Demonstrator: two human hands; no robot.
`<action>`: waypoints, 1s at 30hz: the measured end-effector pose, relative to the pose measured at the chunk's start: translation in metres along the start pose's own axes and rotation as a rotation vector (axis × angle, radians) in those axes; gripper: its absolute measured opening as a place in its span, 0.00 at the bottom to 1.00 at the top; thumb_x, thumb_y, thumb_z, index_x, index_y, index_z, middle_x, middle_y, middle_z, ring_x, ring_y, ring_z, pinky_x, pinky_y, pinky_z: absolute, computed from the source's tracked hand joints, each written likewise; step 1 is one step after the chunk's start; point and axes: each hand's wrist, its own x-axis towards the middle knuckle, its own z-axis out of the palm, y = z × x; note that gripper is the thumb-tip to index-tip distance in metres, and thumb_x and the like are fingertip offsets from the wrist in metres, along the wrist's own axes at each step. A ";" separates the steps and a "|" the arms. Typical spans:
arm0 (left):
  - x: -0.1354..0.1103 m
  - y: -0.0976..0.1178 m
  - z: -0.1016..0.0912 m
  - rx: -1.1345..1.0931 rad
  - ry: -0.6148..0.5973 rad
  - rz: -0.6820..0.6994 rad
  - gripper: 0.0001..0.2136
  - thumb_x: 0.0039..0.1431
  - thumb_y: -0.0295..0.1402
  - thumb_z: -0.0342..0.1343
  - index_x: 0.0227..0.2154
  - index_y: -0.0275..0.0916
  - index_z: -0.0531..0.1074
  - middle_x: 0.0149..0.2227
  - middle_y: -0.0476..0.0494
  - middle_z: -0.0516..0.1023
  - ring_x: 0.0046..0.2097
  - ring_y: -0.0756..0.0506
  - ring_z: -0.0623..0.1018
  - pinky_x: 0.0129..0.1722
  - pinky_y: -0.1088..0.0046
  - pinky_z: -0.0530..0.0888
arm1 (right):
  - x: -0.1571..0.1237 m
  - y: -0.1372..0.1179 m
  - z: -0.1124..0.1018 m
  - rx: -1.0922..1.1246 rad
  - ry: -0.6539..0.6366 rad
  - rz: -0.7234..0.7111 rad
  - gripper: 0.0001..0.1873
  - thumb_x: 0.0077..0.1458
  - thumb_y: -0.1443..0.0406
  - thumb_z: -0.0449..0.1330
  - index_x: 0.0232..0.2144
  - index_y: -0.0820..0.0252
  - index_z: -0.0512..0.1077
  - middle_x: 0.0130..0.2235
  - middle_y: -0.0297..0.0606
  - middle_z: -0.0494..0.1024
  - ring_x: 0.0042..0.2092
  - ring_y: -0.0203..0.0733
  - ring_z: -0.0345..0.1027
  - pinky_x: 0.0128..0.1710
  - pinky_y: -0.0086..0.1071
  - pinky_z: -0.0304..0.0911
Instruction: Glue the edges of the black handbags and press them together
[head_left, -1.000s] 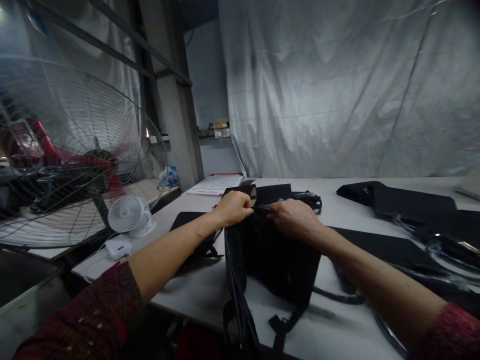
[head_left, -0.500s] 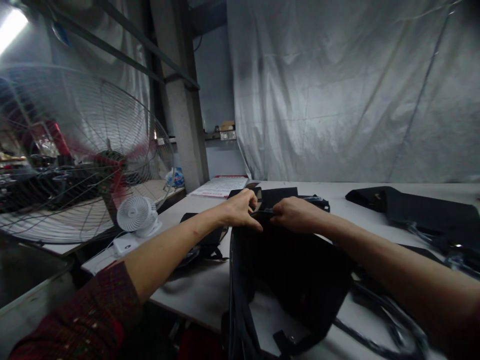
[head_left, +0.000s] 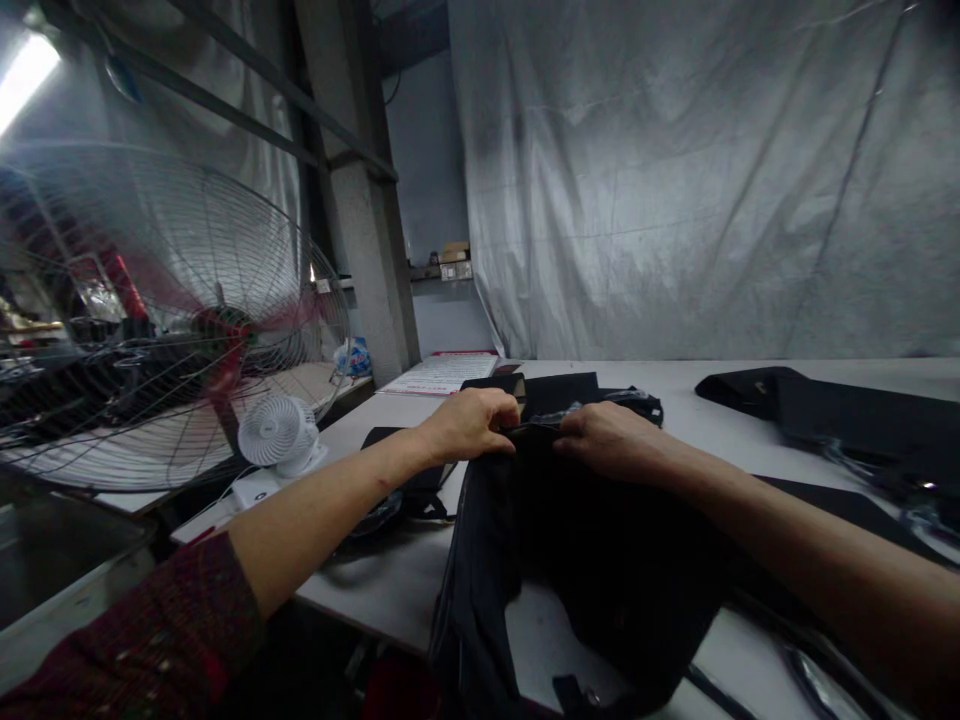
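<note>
A black fabric piece, bag-like and wide open toward me (head_left: 622, 570), stands on the white table (head_left: 375, 575). My left hand (head_left: 478, 422) grips the left part of its far top edge between thumb and fingers. A short way to the right, my right hand (head_left: 604, 435) is closed on the same edge. Between the hands the rim runs roughly level. Through the opening, a patch of white tabletop shows, with a small black tab (head_left: 574, 692) at the near edge. The fingertips are partly hidden behind the cloth.
More black pieces (head_left: 862, 420) with clear plastic wrapping lie at the right, and others (head_left: 562, 392) behind my hands. A small white fan (head_left: 277, 430) stands at the left beside a large caged fan (head_left: 225, 330). A printed sheet (head_left: 439, 374) lies near the concrete pillar (head_left: 375, 230).
My hands have moved slightly apart along the rim, the left one leftward and the right one rightward. The black fabric piece has spread wider, its left side shifting left.
</note>
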 end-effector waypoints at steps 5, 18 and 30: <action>0.005 0.006 0.001 0.106 0.020 0.065 0.07 0.50 0.34 0.65 0.32 0.38 0.77 0.34 0.49 0.76 0.36 0.50 0.73 0.35 0.77 0.67 | -0.003 0.002 -0.002 0.010 0.000 0.008 0.12 0.55 0.58 0.55 0.30 0.56 0.76 0.29 0.38 0.76 0.32 0.42 0.69 0.28 0.31 0.52; 0.008 0.022 0.006 0.044 0.099 -0.171 0.05 0.50 0.32 0.58 0.24 0.37 0.75 0.25 0.49 0.76 0.30 0.49 0.73 0.28 0.76 0.63 | -0.012 -0.002 -0.006 0.054 0.024 0.001 0.11 0.54 0.59 0.55 0.26 0.56 0.74 0.26 0.37 0.73 0.29 0.40 0.66 0.27 0.30 0.51; 0.001 0.021 0.009 0.085 0.117 -0.052 0.05 0.49 0.31 0.56 0.22 0.36 0.72 0.23 0.51 0.73 0.26 0.51 0.69 0.26 0.77 0.60 | -0.009 -0.010 -0.008 0.097 0.052 -0.053 0.12 0.52 0.59 0.55 0.32 0.57 0.76 0.30 0.39 0.76 0.32 0.43 0.68 0.27 0.31 0.53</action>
